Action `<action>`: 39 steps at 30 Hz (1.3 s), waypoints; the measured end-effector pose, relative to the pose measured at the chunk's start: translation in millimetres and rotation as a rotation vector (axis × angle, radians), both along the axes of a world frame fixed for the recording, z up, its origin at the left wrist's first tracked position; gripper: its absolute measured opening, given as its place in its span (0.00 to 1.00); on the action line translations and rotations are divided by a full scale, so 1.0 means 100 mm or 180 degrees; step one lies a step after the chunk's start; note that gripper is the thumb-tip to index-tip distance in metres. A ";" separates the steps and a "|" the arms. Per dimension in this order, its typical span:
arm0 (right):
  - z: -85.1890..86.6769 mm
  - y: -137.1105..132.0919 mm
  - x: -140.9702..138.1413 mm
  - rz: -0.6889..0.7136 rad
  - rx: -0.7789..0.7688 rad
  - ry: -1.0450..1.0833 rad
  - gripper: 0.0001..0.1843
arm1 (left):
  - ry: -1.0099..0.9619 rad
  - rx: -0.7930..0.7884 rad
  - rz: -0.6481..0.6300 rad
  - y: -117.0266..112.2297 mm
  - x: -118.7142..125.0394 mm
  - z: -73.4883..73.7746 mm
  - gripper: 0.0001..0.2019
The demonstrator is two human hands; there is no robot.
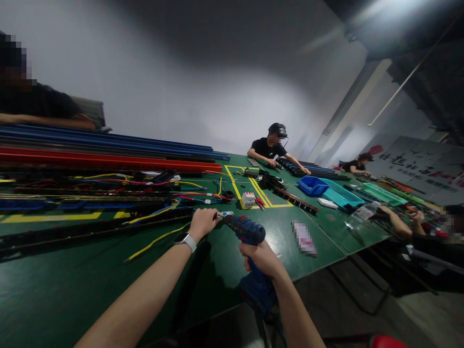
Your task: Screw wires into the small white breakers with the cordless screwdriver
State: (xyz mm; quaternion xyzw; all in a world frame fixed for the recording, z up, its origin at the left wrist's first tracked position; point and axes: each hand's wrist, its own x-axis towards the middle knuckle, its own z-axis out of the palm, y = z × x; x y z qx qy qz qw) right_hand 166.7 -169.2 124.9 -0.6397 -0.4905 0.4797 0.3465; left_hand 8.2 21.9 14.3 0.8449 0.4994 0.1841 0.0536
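My right hand (261,259) is wrapped round the grip of a blue cordless drill (250,233), whose nose points left at a small white part (226,213). My left hand (202,222), a watch on its wrist, is closed at the end of a long black rail (90,228) and meets the drill's tip there. What its fingers hold is too small to make out. Yellow and blue wires (155,212) run along the rail on the green table (72,285).
Long red (108,160) and blue (108,140) rails lie at the back left. A white breaker (248,199) sits in a yellow-taped square. Blue (312,185) and teal (340,195) bins stand right. Other people work at the far end, right and left.
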 end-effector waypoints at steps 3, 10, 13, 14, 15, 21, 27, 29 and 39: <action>-0.02 0.01 0.00 -0.0022 0.0023 0.0062 0.05 | -0.0007 -0.0013 -0.0002 0.00 0.00 0.00 0.19; -0.05 0.01 0.01 -0.0067 0.0084 0.0104 0.06 | -0.0030 0.0021 -0.0018 0.00 0.00 0.00 0.19; -0.05 0.01 0.01 -0.0041 0.0075 0.0095 0.06 | -0.0041 0.0007 -0.0006 -0.01 0.00 0.01 0.19; -0.05 0.01 0.01 -0.0025 0.0071 0.0099 0.06 | -0.0045 -0.0006 -0.0005 -0.01 0.00 0.01 0.19; -0.05 0.01 0.02 -0.0015 0.0065 0.0105 0.06 | -0.0046 -0.0021 -0.0006 -0.01 0.00 0.01 0.19; -0.07 0.02 0.03 -0.0033 0.0016 0.0096 0.06 | -0.0027 -0.0032 -0.0009 -0.02 0.00 0.02 0.19; 0.00 0.01 0.02 0.0021 -0.0021 -0.0012 0.05 | -0.0014 -0.0095 0.0037 -0.02 0.00 0.04 0.19; 0.01 0.00 0.01 0.0018 -0.0052 -0.0027 0.05 | -0.0004 -0.0095 0.0032 -0.02 0.01 0.04 0.19; -0.05 0.02 0.04 0.0043 0.0066 0.0074 0.06 | -0.0066 0.0009 -0.0026 0.00 0.00 -0.01 0.19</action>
